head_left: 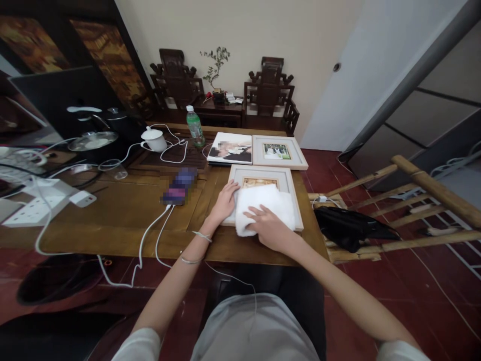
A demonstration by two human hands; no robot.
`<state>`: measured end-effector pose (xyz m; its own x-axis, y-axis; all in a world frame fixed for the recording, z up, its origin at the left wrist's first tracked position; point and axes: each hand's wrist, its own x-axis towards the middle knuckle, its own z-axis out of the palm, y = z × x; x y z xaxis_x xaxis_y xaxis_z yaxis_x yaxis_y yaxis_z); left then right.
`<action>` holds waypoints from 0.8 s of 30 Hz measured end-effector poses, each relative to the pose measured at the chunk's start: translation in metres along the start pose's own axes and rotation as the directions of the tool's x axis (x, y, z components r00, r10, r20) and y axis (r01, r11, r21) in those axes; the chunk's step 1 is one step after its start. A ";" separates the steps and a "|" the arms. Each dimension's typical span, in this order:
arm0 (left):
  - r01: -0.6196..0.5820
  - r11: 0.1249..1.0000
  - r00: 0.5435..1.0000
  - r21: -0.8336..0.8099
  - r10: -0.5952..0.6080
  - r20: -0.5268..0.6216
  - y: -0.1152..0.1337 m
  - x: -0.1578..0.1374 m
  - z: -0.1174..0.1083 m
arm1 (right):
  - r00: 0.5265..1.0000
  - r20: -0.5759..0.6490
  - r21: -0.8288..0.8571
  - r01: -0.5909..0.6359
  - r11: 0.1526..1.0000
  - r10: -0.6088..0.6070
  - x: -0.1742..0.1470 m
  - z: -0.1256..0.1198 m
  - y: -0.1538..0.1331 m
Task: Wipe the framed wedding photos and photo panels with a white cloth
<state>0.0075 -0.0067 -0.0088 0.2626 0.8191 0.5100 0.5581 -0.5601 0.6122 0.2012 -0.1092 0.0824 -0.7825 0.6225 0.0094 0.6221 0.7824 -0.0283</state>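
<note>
A light-wood picture frame (299, 213) lies flat near the table's front edge, with a wide pale mat around its picture. A folded white cloth (283, 203) covers much of the frame and hides the lower part of the picture. My right hand (268, 228) presses on the cloth, its fingers curled a little into the fabric. At the frame's left edge, my left hand (224, 201) holds the side, fingers bent over the border and thumb hidden. Behind it lie a second picture frame (296, 153) and a white-edged photo panel (235, 142).
Left of my hands, a phone (180, 186) lies with cables attached. A green-labelled bottle (194, 126), a lidded white cup (154, 139), a clear cup (113, 169), a pot (93, 143) and a power strip (37, 200) occupy the table. A bamboo chair (361, 245) stands right, holding a black bag (349, 228).
</note>
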 end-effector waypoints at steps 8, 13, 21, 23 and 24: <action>-0.047 0.998 0.997 0.032 0.045 0.065 -0.005 -0.001 -0.005 | 0.989 0.080 -0.049 -0.122 0.991 0.126 -0.034 -0.013 0.006; -0.079 0.996 0.993 0.050 0.074 0.087 -0.008 -0.001 -0.004 | 0.933 0.080 -0.185 -0.331 0.925 0.350 -0.092 -0.018 0.025; -0.110 0.993 0.987 0.043 0.104 0.123 -0.003 -0.001 -0.011 | 0.900 0.022 -0.265 -0.414 0.871 0.435 -0.065 -0.007 0.073; -0.117 0.992 0.987 0.037 0.112 0.118 -0.003 0.000 -0.011 | 0.895 -0.005 -0.275 -0.430 0.860 0.446 -0.047 -0.005 0.097; -0.120 0.992 0.987 0.037 0.115 0.116 -0.003 0.000 -0.011 | 0.892 -0.018 -0.277 -0.437 0.855 0.451 -0.039 -0.005 0.109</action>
<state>-0.0033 -0.0061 -0.0040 0.4143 0.7583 0.5033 0.5514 -0.6491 0.5241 0.2991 -0.0482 0.0839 -0.4176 0.9085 0.0133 0.8814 0.4015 0.2487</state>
